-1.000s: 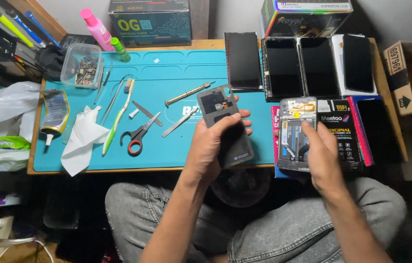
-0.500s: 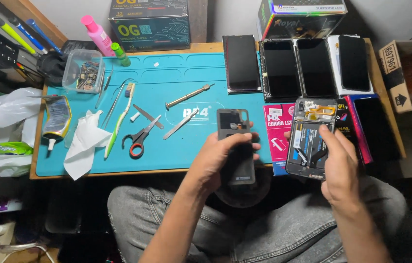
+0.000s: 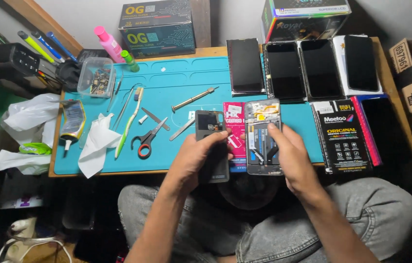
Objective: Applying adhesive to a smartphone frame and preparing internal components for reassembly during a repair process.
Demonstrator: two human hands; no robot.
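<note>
Two hands (image 3: 201,156) (image 3: 291,156) hold two phone parts (image 3: 212,127) (image 3: 262,117); four phones (image 3: 303,68) behind.

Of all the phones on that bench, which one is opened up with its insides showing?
The one under the right hand, the opened phone: its circuit boards and yellow parts show, while the four phones in the back row show only dark glass.

I see four dark screens (image 3: 303,68) in a row at the counter's back, two printed boxes (image 3: 159,24) behind, a black package (image 3: 341,136) right, a pink package (image 3: 235,117) centre.
</note>
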